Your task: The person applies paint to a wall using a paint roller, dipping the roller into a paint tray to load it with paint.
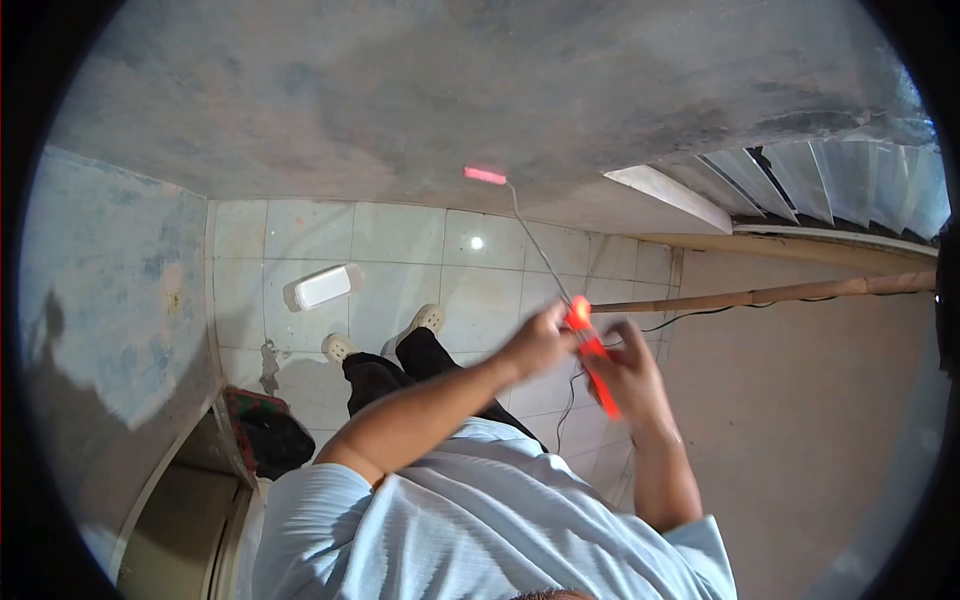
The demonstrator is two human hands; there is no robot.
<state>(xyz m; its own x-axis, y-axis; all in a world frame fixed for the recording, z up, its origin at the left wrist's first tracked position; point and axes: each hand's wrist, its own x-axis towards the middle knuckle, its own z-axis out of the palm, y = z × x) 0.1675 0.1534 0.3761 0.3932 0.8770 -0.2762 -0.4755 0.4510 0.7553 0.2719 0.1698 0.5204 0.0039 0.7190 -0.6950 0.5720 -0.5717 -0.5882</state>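
While you look down past your pale blue shirt [480, 520], your left hand [540, 340] is closed around the upper end of a bright orange tool [592, 350], pinching it near its glowing tip. Just to its right, your right hand [630, 380] wraps the lower part of the same orange tool, so both hands are clamped on it, close together and nearly touching. A thin grey cable [535, 240] runs from the tool up and away from your hands to a small pink object [485, 175]. Well to the left of your left hand, a white rectangular box [322, 287] lies on the tiled floor [400, 240]. To the right of your right hand, a wooden pole [780, 292] stretches away.
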